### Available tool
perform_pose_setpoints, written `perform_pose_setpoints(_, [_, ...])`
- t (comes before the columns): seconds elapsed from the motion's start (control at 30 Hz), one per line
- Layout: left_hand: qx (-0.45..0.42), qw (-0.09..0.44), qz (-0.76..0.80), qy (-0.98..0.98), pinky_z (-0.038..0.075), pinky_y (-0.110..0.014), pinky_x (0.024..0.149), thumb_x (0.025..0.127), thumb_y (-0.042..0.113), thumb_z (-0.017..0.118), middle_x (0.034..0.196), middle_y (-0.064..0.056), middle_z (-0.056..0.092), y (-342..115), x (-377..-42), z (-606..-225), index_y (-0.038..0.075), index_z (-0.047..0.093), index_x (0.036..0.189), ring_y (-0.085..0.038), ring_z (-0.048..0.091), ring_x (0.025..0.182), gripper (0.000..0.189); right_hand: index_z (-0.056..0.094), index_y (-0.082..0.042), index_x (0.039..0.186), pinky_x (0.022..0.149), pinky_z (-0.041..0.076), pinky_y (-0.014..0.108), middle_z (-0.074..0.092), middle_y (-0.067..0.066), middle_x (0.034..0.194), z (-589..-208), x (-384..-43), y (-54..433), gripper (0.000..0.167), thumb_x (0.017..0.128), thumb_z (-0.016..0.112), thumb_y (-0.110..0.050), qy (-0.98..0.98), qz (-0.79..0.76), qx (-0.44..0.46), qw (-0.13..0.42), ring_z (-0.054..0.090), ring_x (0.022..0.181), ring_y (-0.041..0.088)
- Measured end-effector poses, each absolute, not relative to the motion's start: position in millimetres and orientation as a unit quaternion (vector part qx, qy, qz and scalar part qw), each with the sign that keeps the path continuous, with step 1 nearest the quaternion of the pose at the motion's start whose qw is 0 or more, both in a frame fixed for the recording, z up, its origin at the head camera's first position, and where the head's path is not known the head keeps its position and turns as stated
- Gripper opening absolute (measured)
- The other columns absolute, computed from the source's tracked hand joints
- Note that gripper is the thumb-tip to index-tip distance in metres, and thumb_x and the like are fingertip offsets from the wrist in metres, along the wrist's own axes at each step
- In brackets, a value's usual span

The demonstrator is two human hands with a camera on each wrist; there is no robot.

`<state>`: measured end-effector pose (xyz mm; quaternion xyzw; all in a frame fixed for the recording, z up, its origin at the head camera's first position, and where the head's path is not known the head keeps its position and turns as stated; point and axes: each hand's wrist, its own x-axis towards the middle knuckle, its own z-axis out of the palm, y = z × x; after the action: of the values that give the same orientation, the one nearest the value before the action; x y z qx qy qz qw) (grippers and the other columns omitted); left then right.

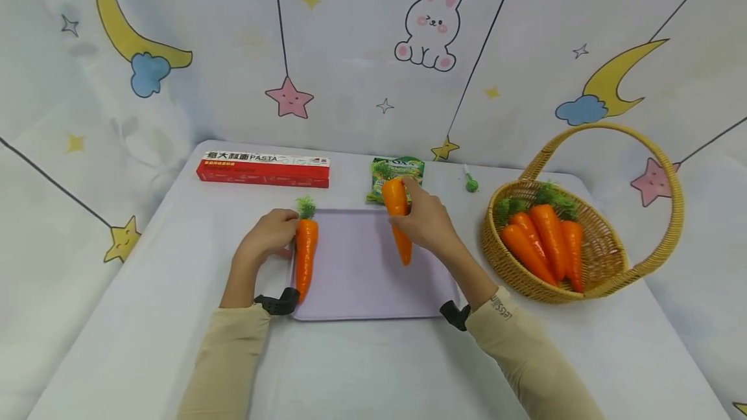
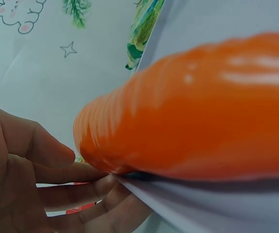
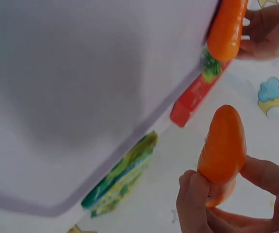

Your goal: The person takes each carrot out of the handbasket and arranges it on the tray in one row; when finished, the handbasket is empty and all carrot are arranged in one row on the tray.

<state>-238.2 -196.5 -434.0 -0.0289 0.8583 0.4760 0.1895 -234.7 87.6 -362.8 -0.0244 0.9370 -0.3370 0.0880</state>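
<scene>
And the right hand (image 1: 428, 219) has a carrot (image 1: 395, 198) firmly gripped, tip down, held up at the one o'clock side of the tray (image 1: 356, 277)! The left hand (image 1: 271, 235) is open, at the tray's nine o'clock edge, just beside a second carrot (image 1: 305, 255); contact there, can't call it. Round the bench (image 1: 408, 368): pasta box (image 1: 262, 170) at ten, packet (image 1: 403, 166) past twelve, green sprig (image 1: 471, 183) at two, basket (image 1: 504, 268) with more carrots (image 1: 551, 238) at three!
</scene>
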Motion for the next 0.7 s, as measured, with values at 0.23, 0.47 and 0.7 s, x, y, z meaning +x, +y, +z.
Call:
perform_pose_setpoints(0.23, [-0.034, 0.183, 0.473, 0.861, 0.063, -0.042, 0.078, 0.106, 0.018, 0.039, 0.141, -0.031, 0.05, -194, -238, -433, -0.012, 0.041, 0.148, -0.043, 0.056, 0.117, 0.052, 0.035, -0.006, 0.157, 0.085, 0.059, 0.042, 0.065, 0.016, 0.123, -380, -231, 51, 0.078, 0.091, 0.075, -0.017, 0.948, -0.302, -0.037, 0.093, 0.063, 0.097, 0.03])
perform_pose_setpoints(0.47, [-0.036, 0.183, 0.477, 0.859, 0.064, -0.043, 0.076, 0.106, 0.017, 0.039, 0.141, -0.031, 0.051, -193, -238, -434, -0.012, 0.041, 0.148, -0.041, 0.057, 0.115, 0.051, 0.037, -0.004, 0.154, 0.074, 0.055, 0.036, 0.065, 0.012, 0.106, -400, -225, 17, 0.074, 0.091, 0.073, -0.018, 0.952, -0.269, -0.065, 0.129, 0.061, 0.086, 0.026])
perform_pose_setpoints(0.7, [-0.027, 0.183, 0.475, 0.861, 0.064, -0.043, 0.076, 0.106, 0.016, 0.038, 0.143, -0.032, 0.05, -196, -240, -434, -0.012, 0.042, 0.147, -0.042, 0.058, 0.117, 0.051, 0.045, -0.004, 0.144, 0.066, 0.054, 0.033, 0.062, 0.008, 0.091, -408, -220, -5, 0.063, 0.09, 0.075, -0.016, 0.948, -0.264, -0.088, 0.158, 0.062, 0.076, 0.024])
